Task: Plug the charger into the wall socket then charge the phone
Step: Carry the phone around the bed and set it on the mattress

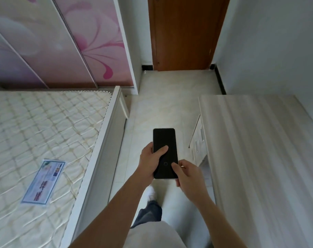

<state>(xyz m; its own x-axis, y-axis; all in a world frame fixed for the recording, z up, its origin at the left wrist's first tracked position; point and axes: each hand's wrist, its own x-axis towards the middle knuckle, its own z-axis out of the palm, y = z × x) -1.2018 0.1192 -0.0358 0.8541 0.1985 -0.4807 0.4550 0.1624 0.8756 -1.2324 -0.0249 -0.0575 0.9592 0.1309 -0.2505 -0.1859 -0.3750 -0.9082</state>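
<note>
A black phone (163, 140) with a dark screen and a small ring icon near its lower end is held upright in front of me over the floor. My left hand (149, 161) grips its left side, thumb resting across the screen. My right hand (188, 174) holds the lower right corner, thumb on the glass next to the ring icon. No charger, cable or wall socket shows in this view.
A bare quilted mattress (44, 133) in a white frame lies on the left, a label sheet (44, 181) on it. A pale wood desk (259, 158) stands on the right. A tiled aisle (163, 108) leads to a brown door (184, 33); a flowered wardrobe (71, 42) stands behind the bed.
</note>
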